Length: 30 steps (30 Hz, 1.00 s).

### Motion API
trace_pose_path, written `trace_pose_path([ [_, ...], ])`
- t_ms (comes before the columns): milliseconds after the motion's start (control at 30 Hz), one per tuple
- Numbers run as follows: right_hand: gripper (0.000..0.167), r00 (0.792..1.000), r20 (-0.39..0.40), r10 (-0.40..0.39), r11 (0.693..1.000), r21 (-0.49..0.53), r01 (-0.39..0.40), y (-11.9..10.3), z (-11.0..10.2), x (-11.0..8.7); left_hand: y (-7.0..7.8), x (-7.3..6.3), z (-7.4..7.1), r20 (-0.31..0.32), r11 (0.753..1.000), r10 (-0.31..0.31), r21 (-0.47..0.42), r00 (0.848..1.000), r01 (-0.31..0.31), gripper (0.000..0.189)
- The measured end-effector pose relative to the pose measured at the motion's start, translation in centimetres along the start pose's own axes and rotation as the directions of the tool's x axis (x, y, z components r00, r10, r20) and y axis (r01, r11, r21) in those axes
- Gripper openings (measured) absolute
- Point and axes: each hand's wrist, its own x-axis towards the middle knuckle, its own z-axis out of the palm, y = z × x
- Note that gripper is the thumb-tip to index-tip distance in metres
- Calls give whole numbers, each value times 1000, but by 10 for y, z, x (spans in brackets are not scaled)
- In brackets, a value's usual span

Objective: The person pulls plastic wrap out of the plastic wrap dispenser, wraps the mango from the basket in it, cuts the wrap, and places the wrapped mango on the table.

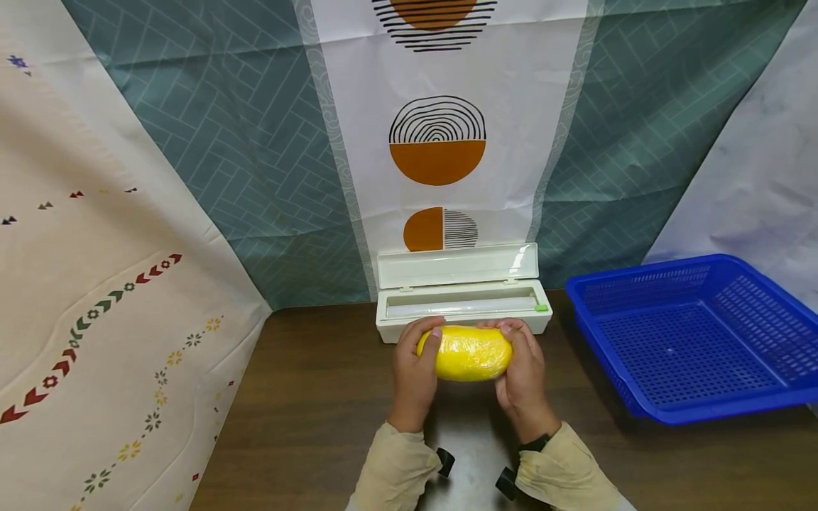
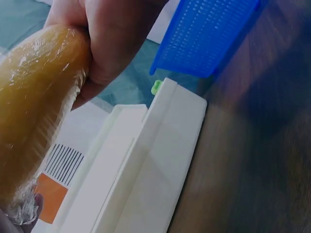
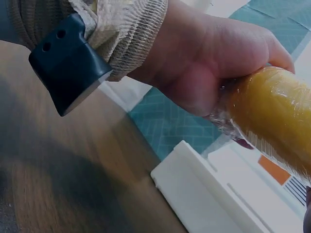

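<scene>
An oblong yellow thing (image 1: 473,353), its kind not clear, is tightly wrapped in shiny cling film. Both hands hold it up above the table in front of the white dispenser box. My left hand (image 1: 414,372) grips its left end, thumb on top. At the opposite end, my right hand (image 1: 525,376) grips it the same way. Gathered film shows beside the left palm in the right wrist view. Behind the hands the cling film dispenser (image 1: 399,330) stands with its lid (image 1: 456,265) raised, a roll of film (image 1: 460,307) inside and a green slider (image 1: 542,308) at its right end.
A blue plastic basket (image 1: 623,376) with perforated sides stands on the right of the brown wooden table (image 1: 300,404). Patterned cloth (image 1: 255,142) hangs behind the table, and a pale printed cloth (image 1: 128,341) hangs along the left.
</scene>
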Motion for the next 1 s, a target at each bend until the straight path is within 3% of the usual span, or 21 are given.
trace_pose_path([
  [167, 13, 1000, -8, 14, 1000, 1, -14, 2, 0, -1, 1, -2, 4, -48, 997, -7, -76, 999, 3, 22],
  [500, 17, 1000, -8, -5, 1000, -1, 5, 5, 3, -4, 3, -3, 9, -101, 970, -101, -231, 990, 76, 24],
  [633, 20, 999, -23, -27, 1000, 1, 27, 4, 3, -4, 0, -2, 10, -88, 957, -85, -283, 992, 57, 25],
  [833, 23, 997, -22, -78, 997, 4, 78, -1, 3, -3, -1, -1, 8, -83, 910, -57, -414, 995, 17, 27],
  [1000, 24, 998, -8, -59, 998, 3, 59, -2, 2, -3, 0, -1, 8, -29, 888, -96, -454, 995, 72, 32],
])
